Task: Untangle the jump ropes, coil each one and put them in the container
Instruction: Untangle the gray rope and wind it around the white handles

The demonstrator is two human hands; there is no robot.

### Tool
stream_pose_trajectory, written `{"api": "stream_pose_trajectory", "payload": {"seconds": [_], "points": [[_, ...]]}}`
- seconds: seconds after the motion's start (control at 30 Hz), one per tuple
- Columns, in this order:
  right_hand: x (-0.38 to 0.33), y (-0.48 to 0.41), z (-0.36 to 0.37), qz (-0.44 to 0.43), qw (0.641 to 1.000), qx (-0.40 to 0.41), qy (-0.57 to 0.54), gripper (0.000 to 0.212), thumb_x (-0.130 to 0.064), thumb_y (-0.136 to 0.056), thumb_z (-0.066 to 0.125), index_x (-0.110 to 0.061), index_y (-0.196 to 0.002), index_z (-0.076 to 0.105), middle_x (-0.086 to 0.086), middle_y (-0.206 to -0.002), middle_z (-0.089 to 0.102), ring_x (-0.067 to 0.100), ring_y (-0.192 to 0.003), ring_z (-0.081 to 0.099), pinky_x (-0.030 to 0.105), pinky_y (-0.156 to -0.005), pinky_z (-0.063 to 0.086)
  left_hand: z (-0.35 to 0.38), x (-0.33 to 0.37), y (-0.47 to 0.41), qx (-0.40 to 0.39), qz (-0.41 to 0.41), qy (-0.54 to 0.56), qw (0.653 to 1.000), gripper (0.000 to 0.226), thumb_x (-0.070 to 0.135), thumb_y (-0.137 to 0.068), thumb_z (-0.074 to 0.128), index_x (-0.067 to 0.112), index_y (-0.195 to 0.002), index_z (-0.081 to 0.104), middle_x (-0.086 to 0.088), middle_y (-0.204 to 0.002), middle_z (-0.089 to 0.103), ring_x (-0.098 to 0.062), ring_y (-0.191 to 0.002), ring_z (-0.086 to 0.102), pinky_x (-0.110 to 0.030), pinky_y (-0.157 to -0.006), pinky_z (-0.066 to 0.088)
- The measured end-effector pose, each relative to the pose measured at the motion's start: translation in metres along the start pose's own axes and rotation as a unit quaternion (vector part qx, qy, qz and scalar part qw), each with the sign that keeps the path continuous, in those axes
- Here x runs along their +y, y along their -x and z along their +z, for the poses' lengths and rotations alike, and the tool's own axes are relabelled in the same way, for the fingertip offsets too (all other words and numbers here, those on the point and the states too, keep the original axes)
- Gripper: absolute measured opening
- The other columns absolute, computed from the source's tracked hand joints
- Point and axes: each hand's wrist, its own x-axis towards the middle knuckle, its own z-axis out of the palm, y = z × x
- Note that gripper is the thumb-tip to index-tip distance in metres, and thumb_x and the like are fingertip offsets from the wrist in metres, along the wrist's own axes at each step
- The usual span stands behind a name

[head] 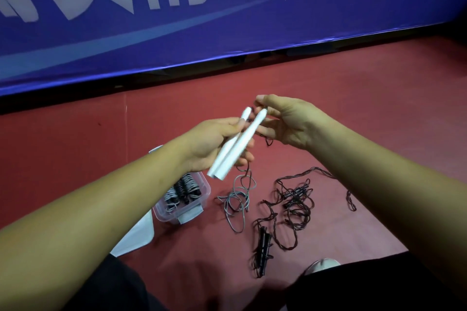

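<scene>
My left hand [212, 144] grips two white jump-rope handles [237, 144] side by side, tips pointing up and away. My right hand [288, 121] pinches the thin cord right at the handle tips. The grey cord [238, 199] of this rope hangs down from my hands and lies in loose loops on the red floor. To its right a dark rope [295, 204] with black handles [262, 247] lies tangled on the floor. A clear plastic container [199, 199] beneath my left forearm holds coiled ropes [182, 190].
A blue banner [227, 20] with white lettering stands along the far side of the red floor. A white sheet [137, 235] lies beside the container. My dark-clothed legs and a light shoe [323, 264] fill the lower edge.
</scene>
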Motion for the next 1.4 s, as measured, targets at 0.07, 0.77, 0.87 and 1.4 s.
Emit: {"api": "stream_pose_trajectory", "payload": {"seconds": [0.07,0.77,0.87,1.4], "points": [[0.001,-0.003,-0.010,-0.018,0.994,0.028,0.101,0.010,-0.018,-0.088,0.073,-0.011,-0.085,0.066,0.004,-0.074,0.063,0.014,-0.062,0.064,0.028,-0.055,0.057,-0.001,0.002,0.001,0.014,0.004,-0.028,0.999,0.030,0.035,-0.096,0.053,0.009,-0.107,0.065,-0.007,-0.078,0.060,-0.023,-0.058,0.060,-0.026,-0.049,0.050],[-0.025,0.000,-0.032,-0.219,0.919,-0.057,0.325,0.024,-0.031,-0.093,0.069,-0.011,-0.080,0.071,0.007,-0.054,0.034,0.020,-0.049,0.026,0.043,-0.050,0.015,-0.020,0.016,0.020,-0.196,-0.079,0.083,0.974,0.056,0.021,-0.085,0.064,0.003,-0.135,0.046,-0.018,-0.086,0.064,-0.028,-0.071,0.070,-0.028,-0.061,0.059],[-0.028,0.000,-0.038,-0.219,0.916,-0.063,0.330,0.017,-0.026,-0.089,0.072,-0.009,-0.090,0.075,0.006,-0.054,0.036,0.017,-0.047,0.029,0.041,-0.051,0.016,-0.013,0.008,0.015,-0.180,-0.092,0.097,0.975,0.048,0.022,-0.090,0.057,0.014,-0.134,0.040,-0.008,-0.073,0.052,-0.016,-0.057,0.052,-0.022,-0.054,0.045],[-0.021,-0.010,-0.030,-0.220,0.940,-0.048,0.257,0.037,-0.041,-0.097,0.061,-0.014,-0.072,0.057,0.000,-0.053,0.029,0.015,-0.047,0.022,0.026,-0.046,0.022,0.014,0.007,0.015,-0.094,-0.070,0.083,0.990,0.034,0.026,-0.087,0.057,-0.001,-0.108,0.056,0.003,-0.064,0.026,-0.003,-0.046,0.025,-0.016,-0.044,0.016]]}}
